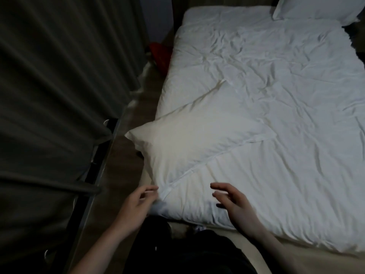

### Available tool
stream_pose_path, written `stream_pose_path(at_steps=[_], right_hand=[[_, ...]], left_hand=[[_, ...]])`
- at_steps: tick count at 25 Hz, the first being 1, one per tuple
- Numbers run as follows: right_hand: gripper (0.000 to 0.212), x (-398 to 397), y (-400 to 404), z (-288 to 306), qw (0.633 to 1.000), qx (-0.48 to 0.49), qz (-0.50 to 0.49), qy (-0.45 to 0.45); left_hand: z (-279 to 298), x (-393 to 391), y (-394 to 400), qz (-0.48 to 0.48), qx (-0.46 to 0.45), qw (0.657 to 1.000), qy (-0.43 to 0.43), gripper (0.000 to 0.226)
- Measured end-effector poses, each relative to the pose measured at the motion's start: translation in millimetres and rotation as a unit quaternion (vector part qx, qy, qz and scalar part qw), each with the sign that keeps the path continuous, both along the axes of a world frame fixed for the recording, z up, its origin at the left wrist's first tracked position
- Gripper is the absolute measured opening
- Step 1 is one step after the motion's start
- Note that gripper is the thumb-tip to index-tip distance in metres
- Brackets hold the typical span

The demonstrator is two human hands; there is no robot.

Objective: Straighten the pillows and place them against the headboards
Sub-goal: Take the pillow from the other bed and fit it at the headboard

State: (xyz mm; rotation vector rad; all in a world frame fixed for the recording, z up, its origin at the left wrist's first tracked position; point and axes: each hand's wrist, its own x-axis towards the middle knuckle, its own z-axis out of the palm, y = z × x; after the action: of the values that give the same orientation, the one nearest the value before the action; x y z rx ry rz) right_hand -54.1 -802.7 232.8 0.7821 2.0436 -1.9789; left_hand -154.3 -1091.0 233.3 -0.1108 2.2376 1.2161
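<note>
A white pillow [183, 147] lies askew on the near left corner of the bed, one corner poking out over the bed's edge. My left hand [136, 204] hovers at its near corner, fingers apart, holding nothing. Over the pillow's near edge my right hand [233, 204] spreads its fingers, also holding nothing. A second white pillow [316, 7] rests at the far right end of the bed. The bed carries a wrinkled white duvet [276, 95]. No headboard shows clearly.
Dark grey curtains [55, 86] hang along the left, with a narrow strip of wooden floor [122, 171] between them and the bed. A red object [161, 56] sits on the floor at the far left of the bed. The room is dim.
</note>
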Motion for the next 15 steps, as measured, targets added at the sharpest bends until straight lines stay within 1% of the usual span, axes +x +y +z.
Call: stream_pose_path(at_steps=[3, 6, 10, 12, 13, 15], right_hand=[[0.021, -30, -15, 0, 1.0, -0.006, -0.017, 0.01], [0.021, -52, -37, -10, 0.999, -0.001, -0.042, -0.001], [0.02, -79, -77, -45, 0.992, 0.003, -0.112, -0.065], [0.017, -91, -102, -66, 0.982, 0.005, -0.154, -0.107], [0.017, -97, -115, -76, 0.976, 0.01, -0.175, -0.128], [0.015, -108, -138, -92, 0.965, 0.011, -0.209, -0.161]], left_hand=[[-17, -39, -10, 0.003, -0.015, 1.0, -0.001, 0.011], [-55, -99, -26, 0.018, -0.033, 0.998, -0.053, 0.01], [-114, -180, -34, 0.017, -0.056, 0.989, -0.135, 0.01], [-146, -212, -34, 0.024, -0.051, 0.978, -0.203, 0.011], [-163, -226, -34, 0.025, -0.059, 0.971, -0.232, 0.023], [-190, -249, -33, 0.019, -0.075, 0.957, -0.28, 0.055]])
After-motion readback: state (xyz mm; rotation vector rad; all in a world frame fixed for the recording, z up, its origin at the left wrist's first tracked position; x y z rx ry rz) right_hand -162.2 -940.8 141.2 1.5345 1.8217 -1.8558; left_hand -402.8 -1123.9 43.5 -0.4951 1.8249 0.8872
